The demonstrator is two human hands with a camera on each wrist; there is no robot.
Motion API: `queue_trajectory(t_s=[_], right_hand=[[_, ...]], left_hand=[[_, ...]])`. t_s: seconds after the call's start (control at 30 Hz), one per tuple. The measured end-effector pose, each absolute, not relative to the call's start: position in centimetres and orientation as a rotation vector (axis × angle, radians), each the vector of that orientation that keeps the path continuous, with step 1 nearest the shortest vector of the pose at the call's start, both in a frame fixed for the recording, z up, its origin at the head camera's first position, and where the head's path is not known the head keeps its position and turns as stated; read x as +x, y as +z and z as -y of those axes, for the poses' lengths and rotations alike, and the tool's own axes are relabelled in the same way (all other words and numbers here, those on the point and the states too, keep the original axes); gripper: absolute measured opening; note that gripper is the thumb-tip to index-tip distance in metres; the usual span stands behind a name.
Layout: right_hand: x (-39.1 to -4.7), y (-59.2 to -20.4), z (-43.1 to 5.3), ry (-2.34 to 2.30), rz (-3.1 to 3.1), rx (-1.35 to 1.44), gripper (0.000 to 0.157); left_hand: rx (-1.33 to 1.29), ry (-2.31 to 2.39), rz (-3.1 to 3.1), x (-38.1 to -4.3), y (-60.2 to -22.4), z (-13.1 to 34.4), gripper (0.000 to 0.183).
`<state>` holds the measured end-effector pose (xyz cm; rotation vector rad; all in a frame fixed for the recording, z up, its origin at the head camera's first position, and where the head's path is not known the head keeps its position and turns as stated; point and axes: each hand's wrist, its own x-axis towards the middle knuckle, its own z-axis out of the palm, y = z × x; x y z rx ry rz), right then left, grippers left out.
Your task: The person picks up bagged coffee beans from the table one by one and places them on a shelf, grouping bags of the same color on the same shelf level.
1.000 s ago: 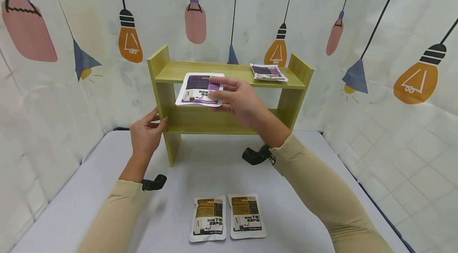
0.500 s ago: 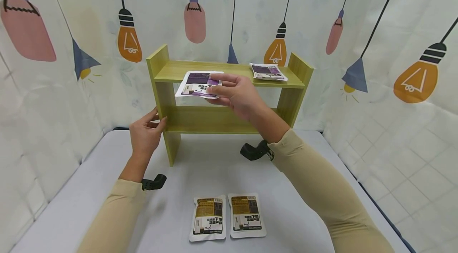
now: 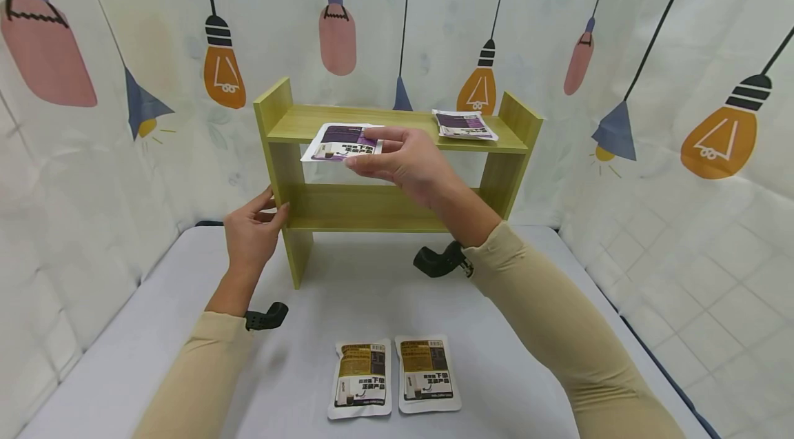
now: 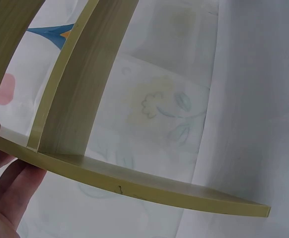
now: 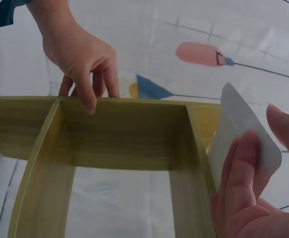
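My right hand (image 3: pixel 409 163) holds a white pouch (image 3: pixel 338 142) with a purple label at the top shelf's front edge. In the right wrist view, bent fingers (image 5: pixel 241 173) press the pouch's plain white underside (image 5: pixel 234 124). The thumb (image 5: pixel 286 129) lies over the other side; its contact is unclear. My left hand (image 3: pixel 252 229) grips the left side panel of the yellow-green wooden shelf (image 3: pixel 360 208), thumb on one face and fingers on the other, as the left wrist view also shows. A purple-labelled pouch (image 3: pixel 465 125) lies at the top shelf's right end, possibly on another.
Two pouches with brown-and-gold labels, the left pouch (image 3: pixel 361 380) and the right pouch (image 3: pixel 428 374), lie side by side on the white table (image 3: pixel 496 329) near its front. A printed curtain (image 3: pixel 397 18) hangs behind and at both sides.
The right hand has raised the purple-labelled pouch slightly and tipped it flatter against the top shelf's front. Its fingers reach a little farther left. The left hand stays on the panel.
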<state>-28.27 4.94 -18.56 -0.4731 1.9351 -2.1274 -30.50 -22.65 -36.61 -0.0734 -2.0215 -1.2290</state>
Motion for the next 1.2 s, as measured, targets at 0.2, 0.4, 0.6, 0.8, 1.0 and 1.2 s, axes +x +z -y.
queue_trajectory(t_s=[0.2,0.4,0.6,0.8,1.0,1.2], right_hand=[[-28.0,-18.6,-4.8,-2.016,-2.147,-0.505,0.069],[-28.3,-18.7,-4.5,-2.063,-2.144,-0.510,0.070],[-28.5,-18.7,-4.3,-2.044,-2.201,-0.524,0.068],[-28.6,-18.7,-4.1,-2.025,-2.296,-0.517,0.065],[-29.0,-18.8,-3.9,-2.075,-2.327,-0.497,0.057],[-29.6,-18.8,-3.8,-2.123,-2.327,-0.481,0.049]], left_hand=[[-0.063,-1.228,2.036,-30.5,-36.6,22.7,0.046],[-0.070,-1.238,2.032,-30.6,-36.8,22.8,0.046],[-0.085,-1.228,2.014,-30.7,-36.8,22.8,0.046],[-0.101,-1.224,2.004,-30.8,-36.8,22.8,0.047],[-0.099,-1.224,2.005,-30.8,-36.8,22.9,0.046],[-0.100,-1.222,2.005,-30.8,-36.8,22.9,0.046]])
